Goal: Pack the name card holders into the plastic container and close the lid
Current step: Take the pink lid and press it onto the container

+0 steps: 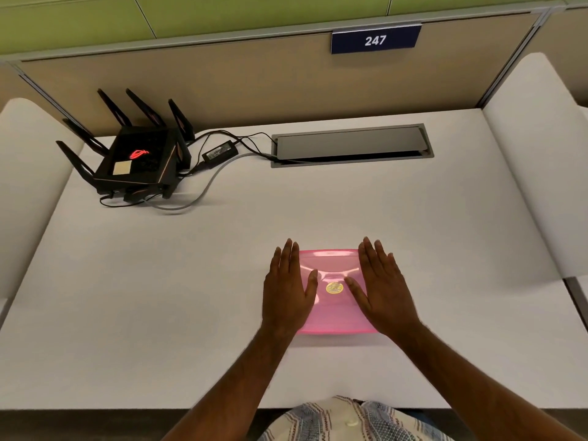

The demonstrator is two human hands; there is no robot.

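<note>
A pink translucent plastic container (334, 310) lies on the white desk in front of me with its lid on. A round gold sticker (334, 288) sits in the middle of the lid. My left hand (288, 289) rests flat, palm down, on the lid's left side with fingers spread. My right hand (380, 288) lies flat on the right side in the same way. Neither hand grips anything. No name card holders are visible; the container's inside cannot be made out.
A black router (136, 160) with several antennas stands at the desk's far left, with a power brick (220, 151) and cables beside it. A grey cable hatch (351, 144) is set into the desk at the back. A partition with a "247" sign (375, 39) rises behind.
</note>
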